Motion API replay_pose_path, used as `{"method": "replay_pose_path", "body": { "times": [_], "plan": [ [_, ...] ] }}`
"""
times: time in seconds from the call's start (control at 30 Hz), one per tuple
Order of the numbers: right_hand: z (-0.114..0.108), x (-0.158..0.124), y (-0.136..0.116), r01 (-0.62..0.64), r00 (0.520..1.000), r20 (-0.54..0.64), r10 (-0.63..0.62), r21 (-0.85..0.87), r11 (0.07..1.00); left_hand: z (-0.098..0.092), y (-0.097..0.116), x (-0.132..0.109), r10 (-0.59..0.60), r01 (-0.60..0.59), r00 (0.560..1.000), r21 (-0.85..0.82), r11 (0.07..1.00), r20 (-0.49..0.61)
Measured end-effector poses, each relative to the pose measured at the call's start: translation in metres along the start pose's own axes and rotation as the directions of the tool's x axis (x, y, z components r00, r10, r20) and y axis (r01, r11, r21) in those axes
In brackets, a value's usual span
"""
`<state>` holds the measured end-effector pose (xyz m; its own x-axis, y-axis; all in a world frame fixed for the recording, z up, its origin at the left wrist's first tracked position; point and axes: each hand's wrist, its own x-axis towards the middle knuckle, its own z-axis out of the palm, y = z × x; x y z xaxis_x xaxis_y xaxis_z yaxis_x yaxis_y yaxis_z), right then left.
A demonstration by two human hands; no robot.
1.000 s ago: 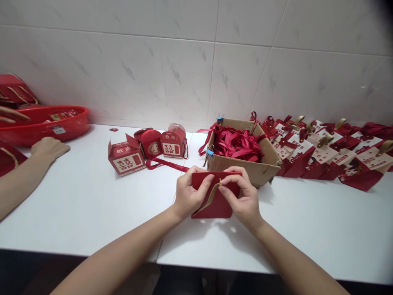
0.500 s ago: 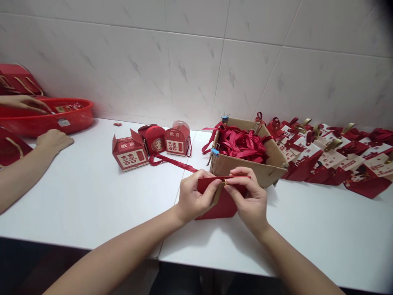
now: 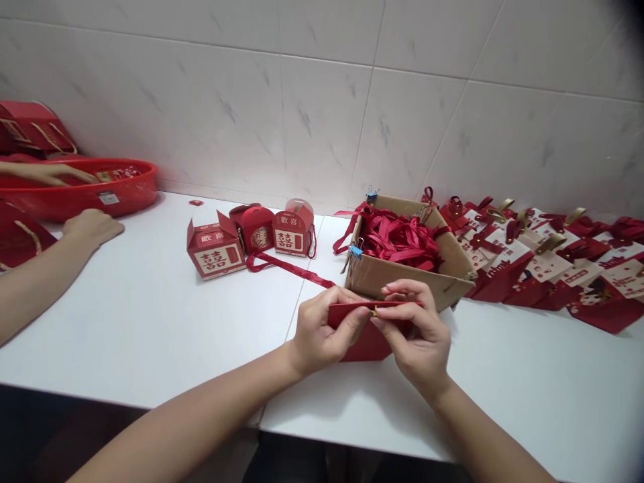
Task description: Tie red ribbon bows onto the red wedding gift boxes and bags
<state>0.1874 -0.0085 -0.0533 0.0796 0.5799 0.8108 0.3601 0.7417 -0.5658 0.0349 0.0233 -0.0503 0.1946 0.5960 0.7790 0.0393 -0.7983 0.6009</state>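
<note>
A: Hands?
B: Left hand (image 3: 325,332) clamps thumb and fingers on the top edge of a red gift box (image 3: 367,347). Right hand (image 3: 421,342) pinches a gold fitting (image 3: 374,312) there, thumb to forefinger.
A: Box position?
B: Between both hands, near side of a cardboard carton (image 3: 371,272) heaped with red ribbons (image 3: 397,238).
A: Surroundings?
B: Left, three small printed boxes (image 3: 219,259); right, crowded decorated gift boxes (image 3: 509,268).

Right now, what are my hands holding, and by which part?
A red box, by its top edge: your left hand grips the left part, your right hand pinches at the small gold piece near the middle.
</note>
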Motion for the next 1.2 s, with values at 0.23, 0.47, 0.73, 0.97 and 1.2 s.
{"method": "replay_pose_path", "body": {
  "times": [0.23, 0.47, 0.73, 0.97, 1.2],
  "plan": [
    [-0.001, -0.003, -0.003, 0.052, 0.998, -0.038, -0.054, -0.054, 0.997, -0.001, 0.002, -0.001, 0.019, -0.018, 1.000, -0.023, 1.000, 0.015],
    [-0.004, -0.003, -0.004, 0.062, 0.997, -0.046, -0.067, -0.102, 0.993, -0.001, 0.003, 0.001, 0.054, -0.054, 0.998, -0.032, 0.998, 0.009],
    [-0.009, 0.000, 0.003, 0.213, 0.977, 0.003, -0.213, -0.084, 0.974, -0.001, 0.002, 0.000, 0.078, -0.077, 0.997, -0.023, 0.997, 0.005],
    [-0.013, 0.005, 0.000, 0.332, 0.943, 0.056, -0.327, -0.157, 0.930, -0.001, 0.003, 0.001, 0.099, -0.098, 0.995, -0.041, 0.994, 0.011],
    [-0.015, 0.005, -0.004, 0.411, 0.912, 0.099, -0.399, -0.222, 0.884, -0.002, 0.004, -0.001, 0.144, -0.140, 0.989, -0.093, 0.986, 0.042]
  ]
}}
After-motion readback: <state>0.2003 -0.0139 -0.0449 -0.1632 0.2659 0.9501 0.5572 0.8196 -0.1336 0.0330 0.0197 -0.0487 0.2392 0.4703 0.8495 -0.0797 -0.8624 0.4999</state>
